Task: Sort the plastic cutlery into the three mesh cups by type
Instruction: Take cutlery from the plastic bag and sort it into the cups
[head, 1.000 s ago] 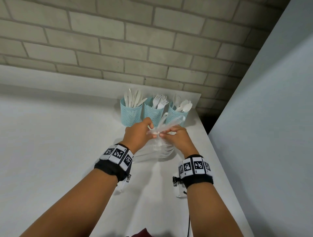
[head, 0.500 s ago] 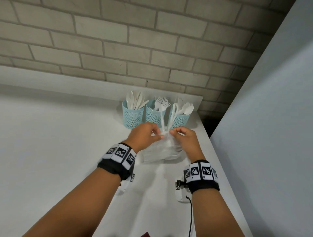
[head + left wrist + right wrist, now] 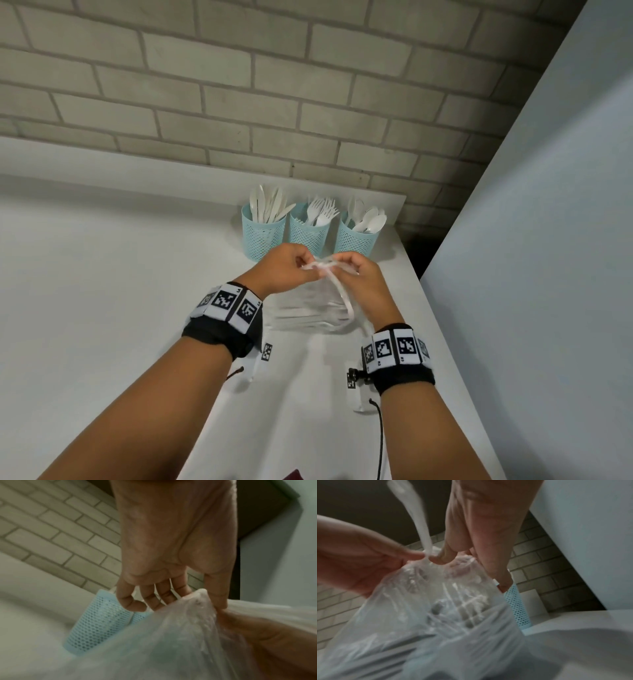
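Both hands meet over the white tabletop (image 3: 102,308), near its right edge. The left hand (image 3: 284,269) and right hand (image 3: 359,277) each pinch the gathered neck of a clear plastic bag (image 3: 308,313) of white cutlery, a twisted white strip (image 3: 342,298) trailing from it. The bag hangs just in front of three blue mesh cups: knives (image 3: 263,236) left, forks (image 3: 308,233) middle, spoons (image 3: 356,236) right. A brick wall (image 3: 239,85) stands behind, and a pale panel (image 3: 548,240) at the right.

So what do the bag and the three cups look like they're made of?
Bag: thin clear plastic film, glossy and crinkled; cutlery shows through it, and both hands pinch its knotted top. Cups: pale blue perforated mesh, matte; plastic or coated metal, hard to tell.
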Motion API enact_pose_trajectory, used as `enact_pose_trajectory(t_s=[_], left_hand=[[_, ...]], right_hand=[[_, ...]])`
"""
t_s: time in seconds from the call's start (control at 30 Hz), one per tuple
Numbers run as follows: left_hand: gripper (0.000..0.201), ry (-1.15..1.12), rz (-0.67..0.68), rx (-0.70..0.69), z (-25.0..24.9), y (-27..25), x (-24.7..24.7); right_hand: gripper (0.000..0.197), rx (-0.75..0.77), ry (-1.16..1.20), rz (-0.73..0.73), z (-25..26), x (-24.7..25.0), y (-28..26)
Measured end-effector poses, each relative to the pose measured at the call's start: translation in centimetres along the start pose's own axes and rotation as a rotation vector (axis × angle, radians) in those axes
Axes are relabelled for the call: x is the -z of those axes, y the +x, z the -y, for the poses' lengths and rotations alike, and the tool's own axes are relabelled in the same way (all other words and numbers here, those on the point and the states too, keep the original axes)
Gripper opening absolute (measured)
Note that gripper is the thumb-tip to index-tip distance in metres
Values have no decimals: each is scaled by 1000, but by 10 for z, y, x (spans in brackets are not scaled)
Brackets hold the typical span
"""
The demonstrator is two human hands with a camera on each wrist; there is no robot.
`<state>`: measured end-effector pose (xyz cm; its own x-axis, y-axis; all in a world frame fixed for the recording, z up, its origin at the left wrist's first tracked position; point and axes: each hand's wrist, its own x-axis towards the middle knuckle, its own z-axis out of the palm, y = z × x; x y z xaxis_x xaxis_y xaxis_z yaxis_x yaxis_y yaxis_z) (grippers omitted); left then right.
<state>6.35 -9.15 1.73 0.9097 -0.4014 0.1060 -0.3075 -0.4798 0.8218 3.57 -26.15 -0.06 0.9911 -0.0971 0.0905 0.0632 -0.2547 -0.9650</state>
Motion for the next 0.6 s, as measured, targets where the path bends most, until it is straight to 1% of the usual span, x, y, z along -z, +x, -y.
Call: enact_pose_trajectory(t_s=[0.07, 0.1, 0.2, 0.27, 0.37, 0.43, 0.5, 0.53, 0.6], left_hand=[[26, -27, -13, 18, -1, 0, 0], [29, -52, -34, 38, 0, -1, 4], [30, -144, -116, 77, 1, -5, 19], [28, -189, -148, 86, -5, -6, 19], [17, -300, -204, 96, -19, -3, 11], [18, -376, -288, 122, -27, -3, 16], [22, -498, -369, 166, -30, -4, 29], [22, -568, -376, 177, -30, -4, 35], [17, -654, -310, 176, -36, -4, 40]], right_hand=[[4, 41, -40, -16, 1, -3, 1], [2, 33, -40, -49, 0, 0, 0], [9, -22, 53, -144, -1, 13, -2], [10, 7, 79, -145, 4, 10, -1], [14, 117, 75, -103, 18, -3, 3], [12, 148, 128, -163, 22, 1, 6], [12, 134, 205, -257, 21, 13, 8], [12, 127, 235, -284, 20, 16, 9], [14, 130, 273, -264, 22, 13, 10]])
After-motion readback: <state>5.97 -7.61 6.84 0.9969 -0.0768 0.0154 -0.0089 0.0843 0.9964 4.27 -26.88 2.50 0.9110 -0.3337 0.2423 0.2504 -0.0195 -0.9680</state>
